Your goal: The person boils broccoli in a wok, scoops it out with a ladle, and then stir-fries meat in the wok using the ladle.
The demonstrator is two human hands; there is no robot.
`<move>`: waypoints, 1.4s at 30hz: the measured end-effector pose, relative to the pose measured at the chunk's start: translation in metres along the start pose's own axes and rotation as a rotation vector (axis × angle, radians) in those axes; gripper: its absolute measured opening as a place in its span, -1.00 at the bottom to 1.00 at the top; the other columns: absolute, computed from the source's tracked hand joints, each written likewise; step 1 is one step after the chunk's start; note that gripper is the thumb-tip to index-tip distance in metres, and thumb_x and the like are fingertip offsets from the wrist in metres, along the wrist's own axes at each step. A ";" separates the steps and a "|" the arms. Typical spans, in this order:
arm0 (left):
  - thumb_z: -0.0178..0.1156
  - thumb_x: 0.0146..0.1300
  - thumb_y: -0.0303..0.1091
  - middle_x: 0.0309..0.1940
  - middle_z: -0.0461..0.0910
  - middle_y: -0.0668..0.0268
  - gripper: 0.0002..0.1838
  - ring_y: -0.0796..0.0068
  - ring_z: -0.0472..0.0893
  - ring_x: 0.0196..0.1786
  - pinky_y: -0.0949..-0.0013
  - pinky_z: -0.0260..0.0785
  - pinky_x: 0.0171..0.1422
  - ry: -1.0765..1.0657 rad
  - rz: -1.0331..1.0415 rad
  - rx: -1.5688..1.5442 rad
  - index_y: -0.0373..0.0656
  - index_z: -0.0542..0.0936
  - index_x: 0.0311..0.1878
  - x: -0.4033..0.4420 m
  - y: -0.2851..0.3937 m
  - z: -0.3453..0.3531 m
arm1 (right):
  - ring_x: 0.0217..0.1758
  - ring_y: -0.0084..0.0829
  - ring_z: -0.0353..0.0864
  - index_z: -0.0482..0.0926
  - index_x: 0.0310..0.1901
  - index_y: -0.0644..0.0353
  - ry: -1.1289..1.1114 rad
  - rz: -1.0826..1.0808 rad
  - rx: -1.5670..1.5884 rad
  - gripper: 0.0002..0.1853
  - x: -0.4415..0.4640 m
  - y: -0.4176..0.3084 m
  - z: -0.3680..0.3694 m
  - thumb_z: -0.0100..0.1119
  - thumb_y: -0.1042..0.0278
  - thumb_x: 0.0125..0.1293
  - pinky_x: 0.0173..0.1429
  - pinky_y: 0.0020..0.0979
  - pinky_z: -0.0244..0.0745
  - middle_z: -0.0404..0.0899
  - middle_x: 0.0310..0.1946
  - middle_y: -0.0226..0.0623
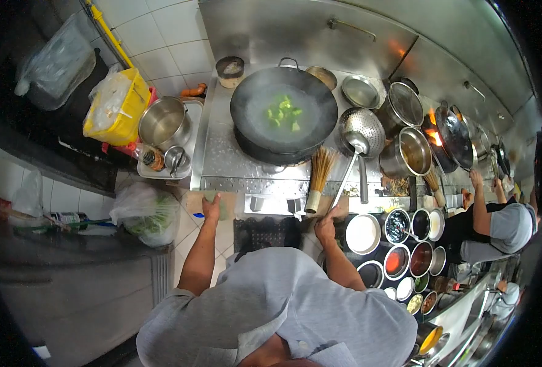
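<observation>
The black wok sits on the stove, with steam over cloudy liquid and green vegetable pieces in its middle. My right hand is closed around the long handle of a ladle, whose bowl rests in a perforated strainer. Low at the left front edge of the stove is my left hand, its fingers curled; a greenish patch shows beside it, and I cannot make out what it grips. A bamboo wok brush lies between the wok and the ladle.
A metal pot and a yellow basket stand at the left. Bagged greens are below them. Seasoning bowls crowd the right side. Beyond the pot of liquid, flames rise near a co-worker.
</observation>
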State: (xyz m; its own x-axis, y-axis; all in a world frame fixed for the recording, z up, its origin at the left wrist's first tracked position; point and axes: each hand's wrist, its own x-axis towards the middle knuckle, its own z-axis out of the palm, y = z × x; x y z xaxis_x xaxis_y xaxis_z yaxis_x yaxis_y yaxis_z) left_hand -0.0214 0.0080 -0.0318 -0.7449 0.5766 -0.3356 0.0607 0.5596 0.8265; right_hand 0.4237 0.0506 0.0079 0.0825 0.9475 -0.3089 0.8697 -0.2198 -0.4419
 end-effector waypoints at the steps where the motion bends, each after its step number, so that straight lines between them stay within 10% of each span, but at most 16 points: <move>1: 0.38 0.12 0.12 0.37 0.27 -0.27 0.06 -0.10 0.29 0.44 0.18 0.13 0.51 0.016 -0.016 0.016 -0.54 0.15 0.40 0.000 0.003 0.001 | -0.12 0.22 0.65 -0.71 0.45 0.20 0.001 0.001 0.003 0.13 0.002 0.000 0.001 0.11 0.38 0.28 0.02 0.02 0.57 0.59 -0.18 0.36; 42: 0.38 0.18 -0.01 0.26 0.43 -0.14 -0.15 -0.02 0.42 0.33 0.18 0.22 0.43 -0.019 0.006 -0.056 -0.47 0.29 0.33 -0.010 0.018 -0.005 | -0.10 0.23 0.64 -0.71 0.45 0.18 -0.006 0.024 0.015 0.15 0.002 0.001 0.003 0.15 0.36 0.28 0.07 0.03 0.55 0.59 -0.18 0.38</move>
State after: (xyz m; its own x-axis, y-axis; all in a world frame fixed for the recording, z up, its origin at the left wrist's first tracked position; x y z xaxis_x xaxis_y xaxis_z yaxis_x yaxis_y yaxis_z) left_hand -0.0159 0.0096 -0.0110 -0.7319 0.5911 -0.3390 0.0274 0.5226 0.8521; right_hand 0.4235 0.0518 0.0041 0.1002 0.9407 -0.3242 0.8603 -0.2456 -0.4468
